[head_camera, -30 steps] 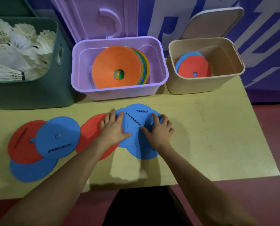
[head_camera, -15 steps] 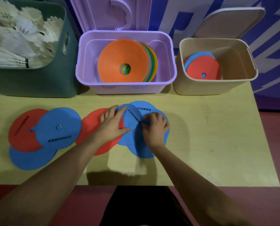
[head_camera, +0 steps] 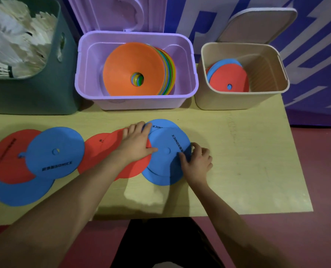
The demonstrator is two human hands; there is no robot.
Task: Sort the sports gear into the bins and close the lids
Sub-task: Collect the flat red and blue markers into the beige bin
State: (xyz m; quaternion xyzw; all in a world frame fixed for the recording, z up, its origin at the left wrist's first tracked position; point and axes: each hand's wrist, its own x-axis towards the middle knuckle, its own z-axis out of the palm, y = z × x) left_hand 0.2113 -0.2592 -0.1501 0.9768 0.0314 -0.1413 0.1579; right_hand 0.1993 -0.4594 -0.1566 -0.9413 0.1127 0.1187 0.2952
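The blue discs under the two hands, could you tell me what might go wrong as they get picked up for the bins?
The blue discs lie overlapped, and the right hand grips only their right edge, so a lower disc may slide out. The left hand lies flat across the red disc and the blue ones, so lifting could drag the red one along. The beige bin is narrow and its discs lean, so new ones may catch its rim.

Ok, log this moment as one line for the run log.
step: gathering flat discs | left hand: pressing red disc | right hand: gripping blue disc edge | beige bin: open, discs inside | purple bin: open, cones
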